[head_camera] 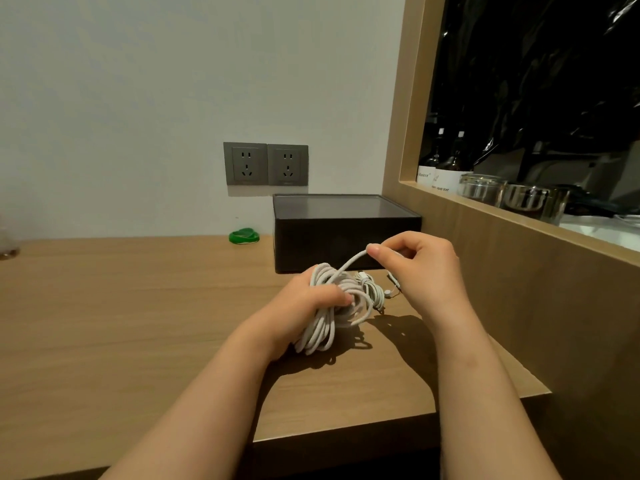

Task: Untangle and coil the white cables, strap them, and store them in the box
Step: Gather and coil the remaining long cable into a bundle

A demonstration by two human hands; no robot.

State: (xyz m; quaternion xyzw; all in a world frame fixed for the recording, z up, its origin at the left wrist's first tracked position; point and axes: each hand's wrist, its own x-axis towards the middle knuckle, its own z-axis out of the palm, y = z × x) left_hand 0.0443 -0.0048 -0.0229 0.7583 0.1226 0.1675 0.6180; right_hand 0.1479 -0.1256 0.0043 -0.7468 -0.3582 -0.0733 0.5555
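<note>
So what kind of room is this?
Probably a hotel room or a home, though I can't be sure. There is a wooden desk with two sockets above it. Through a wood-framed opening you can see soap bottles and glasses, as by a washbasin.

Two grey wall sockets (266,164), wooden desk (104,306), soap bottles (446,169) beside glass jars (481,188)

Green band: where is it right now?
Head view: the green band lies at the back edge of the desk by the wall, just left of the black box and below the wall sockets.
</note>
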